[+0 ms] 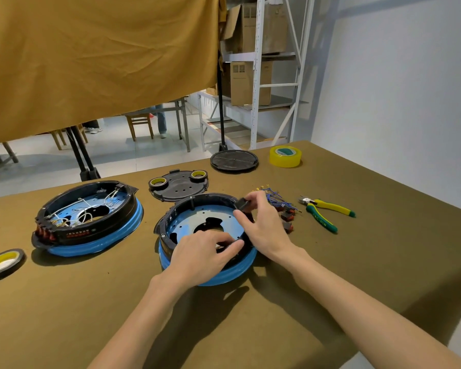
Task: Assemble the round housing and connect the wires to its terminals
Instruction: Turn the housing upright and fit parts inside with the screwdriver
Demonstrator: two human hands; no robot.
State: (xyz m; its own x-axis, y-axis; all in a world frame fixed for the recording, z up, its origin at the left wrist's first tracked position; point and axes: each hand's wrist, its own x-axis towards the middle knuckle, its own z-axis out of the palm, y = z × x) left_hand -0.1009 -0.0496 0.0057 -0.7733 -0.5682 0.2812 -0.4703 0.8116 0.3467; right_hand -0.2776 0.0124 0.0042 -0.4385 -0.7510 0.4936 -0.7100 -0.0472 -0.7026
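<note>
A round housing (197, 217) with a blue base and a black ring wall lies in front of me. My left hand (205, 254) grips its near rim, thumb on the black wall. My right hand (261, 225) pinches a small black switch (243, 203) at the right side of the ring wall. Loose blue wires (276, 199) with gold terminals and several red-and-black switches (288, 218) lie just right of the housing. A second housing (88, 219), wired with white leads and fitted with red switches, sits to the left.
A black lid (179, 186) carrying two tape rolls lies behind the housing. A round black plate (234, 160) and a yellow tape roll (285, 156) sit at the far edge. Green-yellow cutters (325, 213) lie at right. Another tape roll (3, 263) is at far left.
</note>
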